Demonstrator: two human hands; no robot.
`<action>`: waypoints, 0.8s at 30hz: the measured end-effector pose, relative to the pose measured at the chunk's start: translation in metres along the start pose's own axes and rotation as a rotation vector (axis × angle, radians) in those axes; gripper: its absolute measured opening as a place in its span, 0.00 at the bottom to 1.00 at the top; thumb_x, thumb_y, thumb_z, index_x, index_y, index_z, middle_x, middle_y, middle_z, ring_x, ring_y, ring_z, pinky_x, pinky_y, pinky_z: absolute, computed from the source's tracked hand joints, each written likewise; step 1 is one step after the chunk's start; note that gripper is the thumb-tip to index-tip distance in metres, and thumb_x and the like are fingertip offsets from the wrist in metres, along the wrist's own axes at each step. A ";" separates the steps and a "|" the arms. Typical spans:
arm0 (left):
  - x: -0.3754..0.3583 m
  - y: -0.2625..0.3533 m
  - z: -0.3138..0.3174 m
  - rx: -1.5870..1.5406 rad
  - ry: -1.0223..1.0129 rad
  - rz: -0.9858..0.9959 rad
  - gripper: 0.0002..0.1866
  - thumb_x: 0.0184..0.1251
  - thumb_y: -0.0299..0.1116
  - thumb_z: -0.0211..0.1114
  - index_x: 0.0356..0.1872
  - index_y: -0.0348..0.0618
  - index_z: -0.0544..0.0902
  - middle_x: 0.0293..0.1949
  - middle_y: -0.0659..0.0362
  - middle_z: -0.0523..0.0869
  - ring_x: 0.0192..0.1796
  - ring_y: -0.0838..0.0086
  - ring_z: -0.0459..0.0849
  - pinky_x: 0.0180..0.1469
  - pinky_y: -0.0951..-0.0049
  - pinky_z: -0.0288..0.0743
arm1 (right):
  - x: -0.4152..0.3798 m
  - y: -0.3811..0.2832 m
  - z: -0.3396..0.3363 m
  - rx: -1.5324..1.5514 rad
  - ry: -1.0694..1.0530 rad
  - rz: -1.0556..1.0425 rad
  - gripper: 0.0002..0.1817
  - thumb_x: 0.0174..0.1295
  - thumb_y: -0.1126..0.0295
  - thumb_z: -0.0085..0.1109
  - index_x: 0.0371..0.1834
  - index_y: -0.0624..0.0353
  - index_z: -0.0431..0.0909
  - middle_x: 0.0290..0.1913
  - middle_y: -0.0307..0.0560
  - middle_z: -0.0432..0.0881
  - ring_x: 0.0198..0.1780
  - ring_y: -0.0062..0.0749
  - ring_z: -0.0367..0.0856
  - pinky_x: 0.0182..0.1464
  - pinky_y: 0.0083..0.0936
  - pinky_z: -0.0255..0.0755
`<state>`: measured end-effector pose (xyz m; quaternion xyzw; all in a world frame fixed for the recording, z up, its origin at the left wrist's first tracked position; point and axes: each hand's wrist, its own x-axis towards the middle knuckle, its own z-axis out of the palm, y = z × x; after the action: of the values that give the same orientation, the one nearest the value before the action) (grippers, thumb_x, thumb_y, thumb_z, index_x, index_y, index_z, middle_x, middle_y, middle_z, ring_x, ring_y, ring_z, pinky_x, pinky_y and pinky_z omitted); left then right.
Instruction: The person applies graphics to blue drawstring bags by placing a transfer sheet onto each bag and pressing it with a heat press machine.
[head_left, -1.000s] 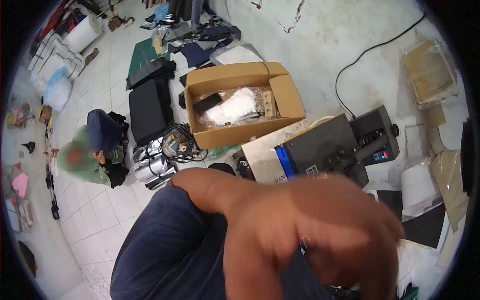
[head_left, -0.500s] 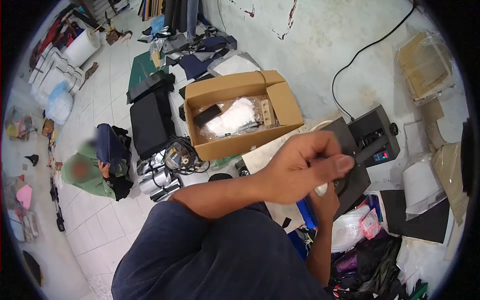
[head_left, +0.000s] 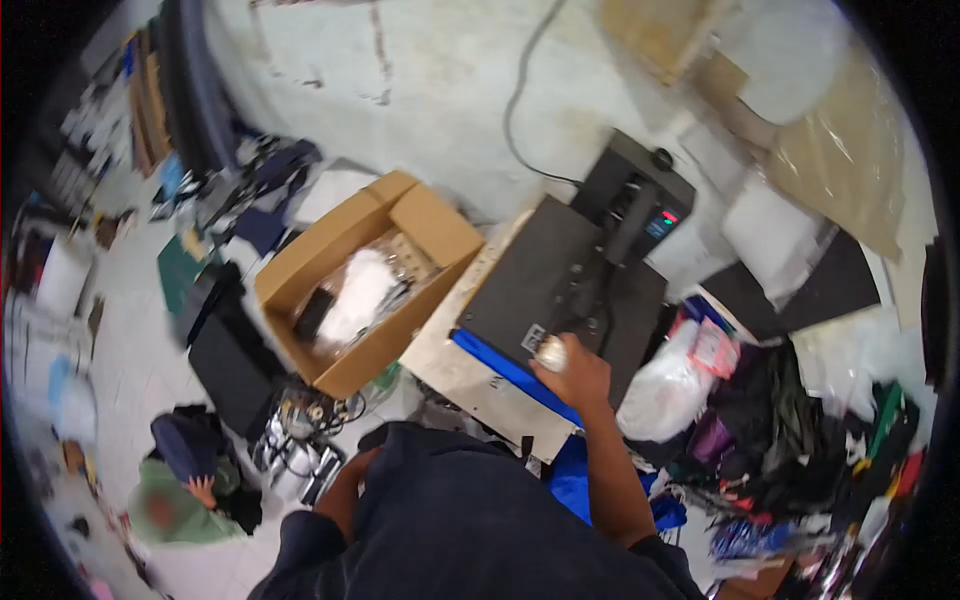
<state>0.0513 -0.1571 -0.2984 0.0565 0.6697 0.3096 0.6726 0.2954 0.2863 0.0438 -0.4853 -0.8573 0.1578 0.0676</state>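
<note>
On the pale counter [head_left: 436, 348], near the open cardboard box [head_left: 372, 345], sits a dark press [head_left: 520, 275]. The person's right hand [head_left: 582, 378] is closed around its pale rounded knob [head_left: 551, 353]; the left hand is out of sight, so whether it is clenched or released cannot be told. The press looks heavy and rigid—likely stiff at its lever. The knob seems the proper hold, smooth but easily gripped, while the plate—given the lit display [head_left: 662, 222]—may be hot and better left untouched.
</note>
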 end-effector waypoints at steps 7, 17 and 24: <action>-0.025 0.103 -0.001 0.537 0.134 0.021 0.21 0.71 0.45 0.57 0.49 0.36 0.83 0.44 0.45 0.88 0.44 0.58 0.87 0.48 0.60 0.80 | 0.001 0.001 -0.005 0.010 -0.082 -0.013 0.34 0.51 0.39 0.67 0.53 0.51 0.75 0.40 0.58 0.87 0.44 0.51 0.87 0.46 0.42 0.79; 0.038 0.173 0.029 0.405 0.880 0.433 0.21 0.61 0.44 0.66 0.34 0.30 0.84 0.34 0.38 0.87 0.42 0.47 0.87 0.46 0.52 0.77 | 0.002 -0.002 -0.009 0.002 -0.103 -0.025 0.34 0.52 0.40 0.67 0.53 0.52 0.75 0.42 0.55 0.87 0.45 0.49 0.87 0.47 0.43 0.79; 0.027 0.295 0.114 -0.413 0.216 0.259 0.28 0.72 0.59 0.56 0.50 0.42 0.82 0.28 0.61 0.77 0.28 0.70 0.76 0.35 0.69 0.74 | 0.001 0.007 0.008 -0.021 0.045 -0.109 0.32 0.50 0.41 0.69 0.49 0.52 0.77 0.36 0.54 0.88 0.39 0.48 0.88 0.42 0.42 0.80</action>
<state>0.0553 0.1315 -0.1663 -0.0298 0.6474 0.5275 0.5493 0.2987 0.2885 0.0336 -0.4420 -0.8823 0.1340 0.0903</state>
